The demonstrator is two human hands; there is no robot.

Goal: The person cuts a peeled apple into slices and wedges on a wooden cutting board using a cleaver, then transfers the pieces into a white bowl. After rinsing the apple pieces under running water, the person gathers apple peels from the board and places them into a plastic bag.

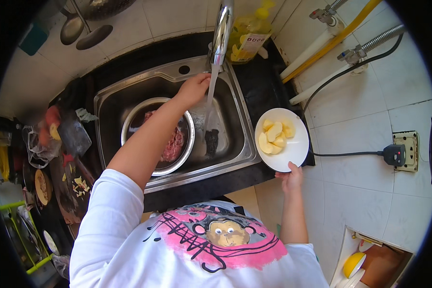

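Note:
My right hand [290,179] grips the near rim of a white plate [295,146], thumb on top, at the sink's right edge. Pale yellow peeled chunks [275,137] lie on it. Across the sink [247,156] reaches my left arm, and my left hand [196,90] is beside the stream falling from the chrome tap [221,41]. Its fingers look curled together; their tips are hidden, so anything in them does not show. Below that forearm a round metal bowl [191,153] of raw red meat [174,146] stands in the basin, partly covered by the arm.
A yellow pump bottle [247,43] stands behind the tap. On the left are a cutting board [65,192] with chopped bits, a cleaver blade [75,134] and a plastic bag [36,146]. Ladles [72,29] hang at the back left; a cable [345,154] runs to a right-hand wall socket.

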